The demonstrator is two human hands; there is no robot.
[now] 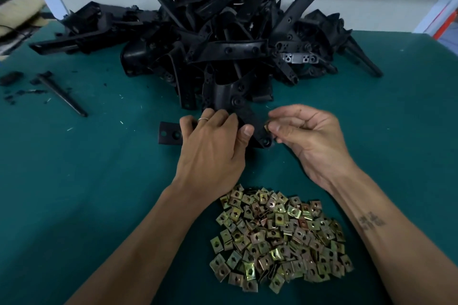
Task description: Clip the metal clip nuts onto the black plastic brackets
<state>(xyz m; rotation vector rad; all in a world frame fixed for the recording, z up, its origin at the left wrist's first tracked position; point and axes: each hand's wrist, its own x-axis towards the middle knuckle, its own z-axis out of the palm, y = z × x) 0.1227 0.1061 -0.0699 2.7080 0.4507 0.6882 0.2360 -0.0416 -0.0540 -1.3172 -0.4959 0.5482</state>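
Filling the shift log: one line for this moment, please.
step: fitting clip nut | left hand: holds black bracket | right hand: pinches clip nut at bracket edge | clip nut pile: near

Your two bare forearms, no sleeves.
Your left hand point(210, 148) wears a thin silver ring point(203, 119); your right hand point(312, 138) is bare, a dark tattoo point(370, 221) on its forearm at five o'clock.
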